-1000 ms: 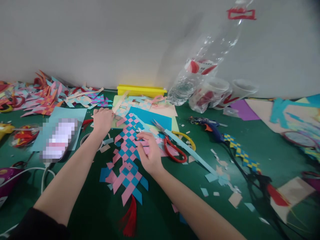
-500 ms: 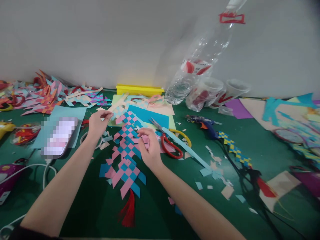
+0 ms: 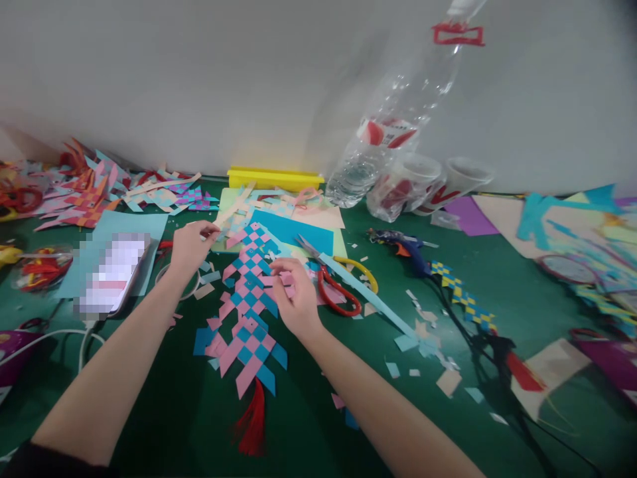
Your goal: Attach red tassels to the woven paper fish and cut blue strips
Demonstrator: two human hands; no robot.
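Note:
A woven pink and blue paper fish (image 3: 251, 299) lies on the green table between my hands, with a red tassel (image 3: 251, 421) at its lower end. My left hand (image 3: 192, 245) is raised to the left of the fish's upper end, thumb and forefinger pinched together. Whatever sits in that pinch is too small to make out. Beside the fish's right edge, my right hand (image 3: 294, 292) is loosely curled, its thumb and forefinger apart, with nothing visible in it. Red and yellow-handled scissors (image 3: 340, 292) lie just right of it, under a light blue paper strip (image 3: 368, 292).
On the left lie a phone (image 3: 117, 272) on blue paper and a tape roll (image 3: 182, 282). A glue gun (image 3: 408, 249) with a cable rests right. At the back stand a large plastic bottle (image 3: 388, 133) and cups (image 3: 462, 182). Paper scraps (image 3: 449, 383) are scattered rightward.
The whole view has shifted slightly, moving everything a little left. Both hands keep nearly the same pose beside the paper fish.

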